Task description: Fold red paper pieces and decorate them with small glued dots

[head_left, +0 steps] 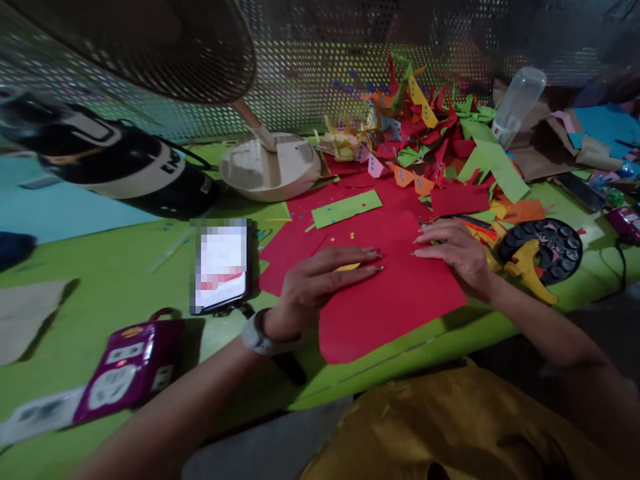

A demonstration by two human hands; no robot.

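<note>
A large red paper sheet [400, 300] lies on the green table [125, 273] in front of me. My left hand [320, 280] rests flat on the sheet with its fingers stretched out to the right, and a small yellow scrap [349, 267] peeks from under the fingertips. My right hand [455, 250] lies on the sheet's right edge, fingers extended to the left, beside scissors or pens half buried in paper. The fingertips of both hands almost meet. Neither hand grips anything.
A phone [221, 265] lies left of the sheet, a purple box [130, 367] nearer me. A fan base [270, 167] and a heap of folded coloured paper shapes [425, 127] stand behind. A black round tray [543, 248] with a yellow piece, and a clear plastic bottle [517, 103], are at the right.
</note>
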